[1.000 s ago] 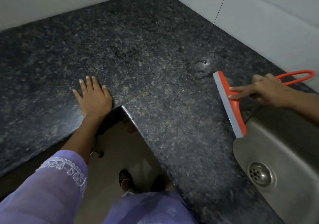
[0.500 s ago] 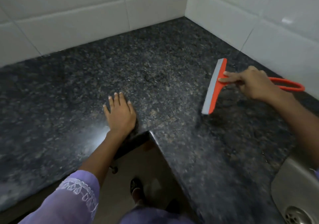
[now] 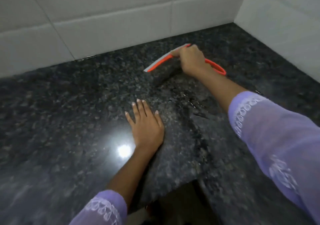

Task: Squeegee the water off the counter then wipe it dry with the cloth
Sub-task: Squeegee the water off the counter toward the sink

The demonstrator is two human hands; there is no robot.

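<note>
Squeegee sits upper centre of the frame near the tiled wall, right hand clenched round it, left hand flat and unclenched on the counter; squeegeeing step, probably needing a firm pull next.

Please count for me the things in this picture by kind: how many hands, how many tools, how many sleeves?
Hands: 2, the left hand flat on the counter and the right hand gripping the tool.
Tools: 1, the orange squeegee.
Sleeves: 2, the left sleeve and the right sleeve, both purple.
Total: 5.
</note>
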